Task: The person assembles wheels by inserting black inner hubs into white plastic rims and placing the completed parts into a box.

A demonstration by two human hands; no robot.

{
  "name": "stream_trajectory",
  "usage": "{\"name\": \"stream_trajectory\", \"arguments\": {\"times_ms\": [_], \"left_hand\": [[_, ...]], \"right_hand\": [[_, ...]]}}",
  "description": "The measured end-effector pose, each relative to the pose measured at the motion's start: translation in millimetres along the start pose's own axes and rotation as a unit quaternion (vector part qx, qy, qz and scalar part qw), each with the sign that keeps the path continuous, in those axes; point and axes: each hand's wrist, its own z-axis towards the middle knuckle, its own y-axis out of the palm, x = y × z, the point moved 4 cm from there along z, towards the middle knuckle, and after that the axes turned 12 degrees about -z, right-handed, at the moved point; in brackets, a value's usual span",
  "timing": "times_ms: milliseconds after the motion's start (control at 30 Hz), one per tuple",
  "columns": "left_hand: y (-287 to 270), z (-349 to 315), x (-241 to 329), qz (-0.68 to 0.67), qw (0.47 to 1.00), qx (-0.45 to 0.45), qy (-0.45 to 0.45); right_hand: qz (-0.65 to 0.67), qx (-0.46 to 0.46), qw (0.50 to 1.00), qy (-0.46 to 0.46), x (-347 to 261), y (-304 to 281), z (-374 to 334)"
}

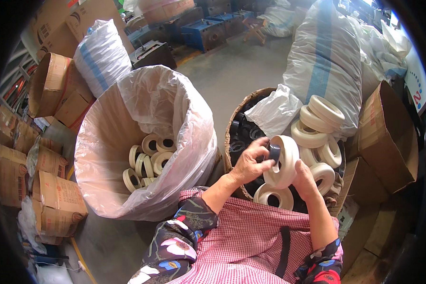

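My right hand (pixel 305 180) grips a thick cream-white plastic ring (pixel 291 158) by its lower right side, holding it tilted above a round carton. Between the fingers of my left hand (pixel 249 163) is a small black ring (pixel 274 151), at the left side of the white ring's opening. Whether the black ring sits inside the white one, I cannot tell. Below, the carton (pixel 227 156) contains black plastic parts (pixel 241 135). Several more white rings (pixel 326 110) are piled on its right side, and one white ring (pixel 285 195) lies near its front edge.
To the left stands a large bin lined with clear plastic (pixel 99 175), with several white rings (pixel 144 163) at its bottom. A tall white-and-blue sack (pixel 326 61) leans behind the carton. An open cardboard box (pixel 388 137) is at right; closed boxes (pixel 56 203) are stacked at left.
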Motion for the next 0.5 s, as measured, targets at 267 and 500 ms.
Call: {"name": "stream_trajectory", "arguments": {"times_ms": [267,500], "left_hand": [[16,0,0,-0.217,0.957,-0.036,-0.191],[18,-1,-12,-0.347,0.876,-0.052,-0.331]], "right_hand": [[0.054,-0.027,0.997,-0.046,-8,4,-8],[-0.183,-0.009,0.963,-0.199,-33,23,-16]]}}
